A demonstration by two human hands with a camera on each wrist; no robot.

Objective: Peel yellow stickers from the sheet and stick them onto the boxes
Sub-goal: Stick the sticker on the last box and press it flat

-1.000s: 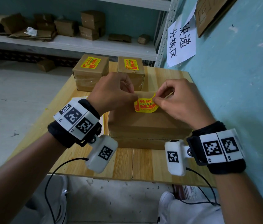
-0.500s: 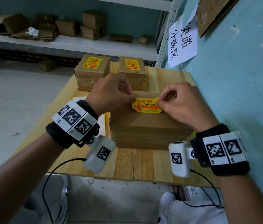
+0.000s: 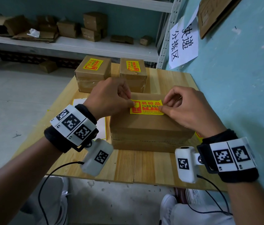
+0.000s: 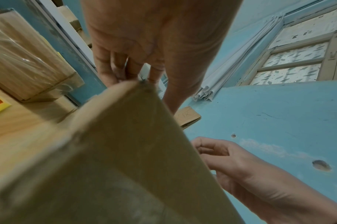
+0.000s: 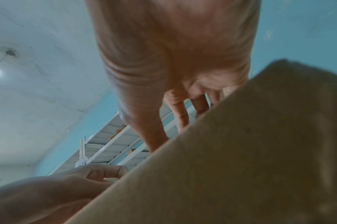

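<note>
Yellow sticker (image 3: 146, 107) stretched flat between the 2 hands on top of the nearest box (image 3: 150, 125), toward its far edge. Left hand (image 3: 110, 98) pinching the sticker's left end with curled fingers, right hand (image 3: 188, 109) pinching the right end likewise; whether the middle has bonded to the cardboard yet, cannot tell. Judged thin, light and limp, prone to curling and wrinkling, adhesive likely unforgiving once down, so best held by the 2 short ends under gentle tension, then smoothed from the centre outward. Box judged stiff and steady enough to press on. Box edge close beyond the fingertips, little margin there; plenty of bare cardboard nearer the wrists. Beyond the left hand, 2 labelled boxes (image 3: 94, 73) side by side, near enough to brush if reaching forward. Sticker sheet (image 3: 79, 101) lying under and beside the left wrist on the wooden table (image 3: 144, 164). Wall (image 3: 241, 78) close beside the right hand, so sideways room limited there; open room to the left.
</note>
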